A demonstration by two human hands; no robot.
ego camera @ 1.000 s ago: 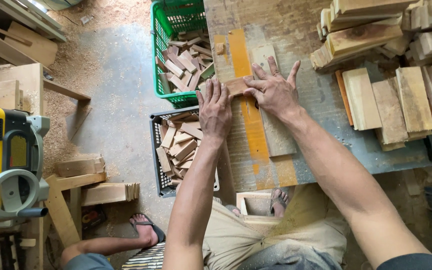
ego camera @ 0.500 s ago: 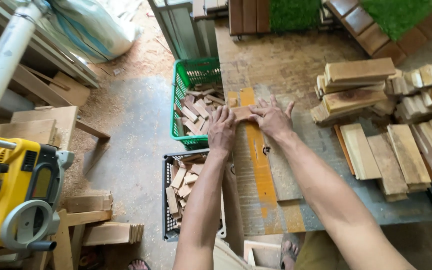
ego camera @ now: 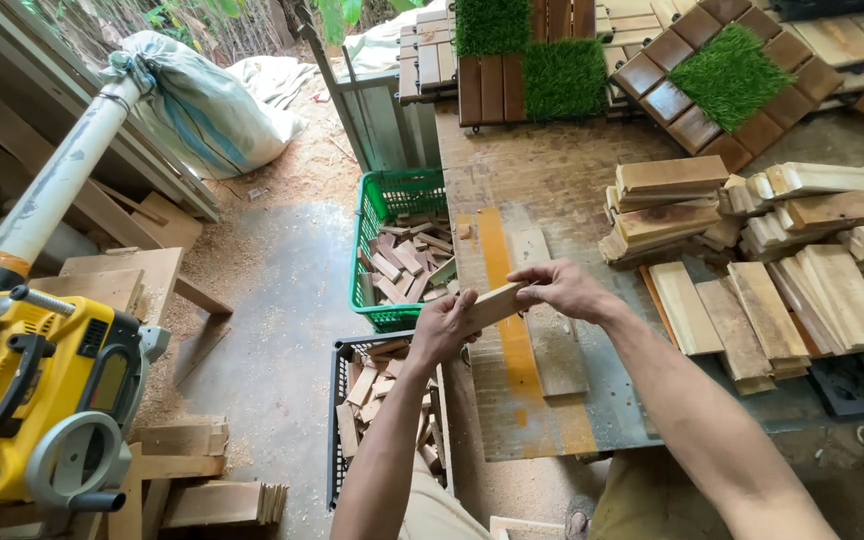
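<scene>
both hands hold one short wooden block (ego camera: 495, 303) just above the left edge of the desk (ego camera: 552, 180). the left hand (ego camera: 442, 328) is closed around the block's lower, nearer end, fingers wrapped and thumb on top. the right hand (ego camera: 559, 288) pinches the upper, farther end between thumb and fingertips. the block's long axis slants up from the left hand toward the right, so each hand has one end and neither is nearer. under it lies a flat plank (ego camera: 549, 320) beside an orange strip (ego camera: 508, 320). a green basket (ego camera: 402, 250) and a black crate (ego camera: 384, 420) of offcuts stand on the floor by that edge.
</scene>
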